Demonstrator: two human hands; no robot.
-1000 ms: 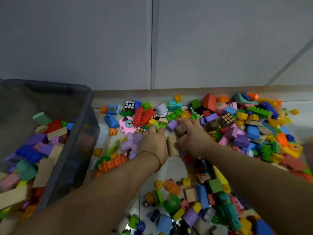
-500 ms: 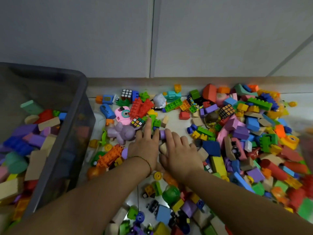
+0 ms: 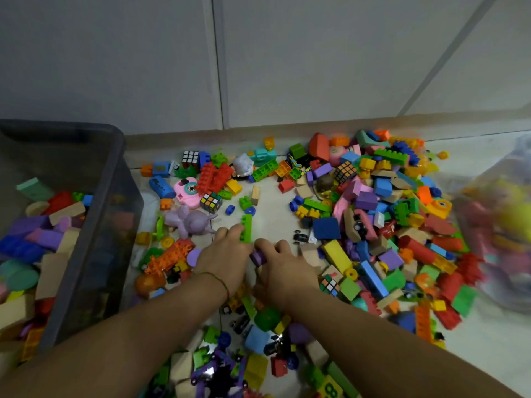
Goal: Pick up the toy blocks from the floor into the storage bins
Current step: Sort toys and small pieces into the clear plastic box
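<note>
Many coloured toy blocks [image 3: 370, 214] lie scattered over the pale floor, thickest at the right. A dark translucent storage bin [image 3: 94, 225] at the left holds several blocks. My two hands meet in the middle of the floor, palms down. My left hand [image 3: 227, 257] has its fingers curled round a green studded brick [image 3: 246, 228]. My right hand [image 3: 283, 268] curls its fingers over a purple block [image 3: 257, 257]. What else lies under the palms is hidden.
A purple animal toy [image 3: 191, 221], a pink toy camera [image 3: 186, 191] and small puzzle cubes [image 3: 211, 201] lie left of centre. A clear bag [image 3: 500, 225] of toys sits at the right edge. The wall and skirting run behind. A bare patch of floor [image 3: 273, 214] lies beyond my hands.
Both hands have drawn back toward me across the floor, dragging blocks along. Their fingers went from flat to curled, and a bare strip of floor has opened beyond them.
</note>
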